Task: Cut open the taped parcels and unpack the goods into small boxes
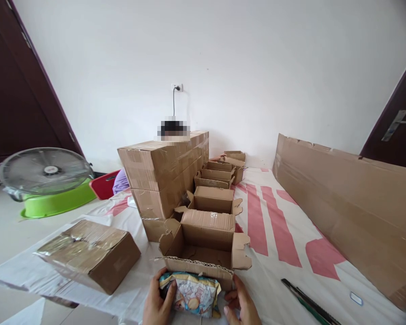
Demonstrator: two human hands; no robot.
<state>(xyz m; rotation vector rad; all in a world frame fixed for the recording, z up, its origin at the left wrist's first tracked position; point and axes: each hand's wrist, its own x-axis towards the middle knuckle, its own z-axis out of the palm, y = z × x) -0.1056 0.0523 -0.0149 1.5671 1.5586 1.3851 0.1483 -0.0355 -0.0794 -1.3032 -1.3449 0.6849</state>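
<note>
At the bottom centre, my left hand (160, 300) grips a colourful printed plastic packet (196, 295) by its left end, thumb over the front. A dark patch shows beside that thumb; I cannot tell what it is. My right hand (241, 301) is at the packet's right, fingers apart and loosely bent, its index finger by the right corner of a cardboard box (206, 241). Nothing shows between those fingers. That box stands with its top flaps spread, right behind the packet, its near flap touching or nearly touching it. Its visible inside is bare cardboard.
More opened boxes (213, 194) form a row behind. Stacked taped cartons (171, 169) stand left of them, a person's head (173, 130) showing behind. A closed box (91, 253) sits at left. A green-handled utility knife (309, 302) lies right, near a long cardboard panel (345, 203).
</note>
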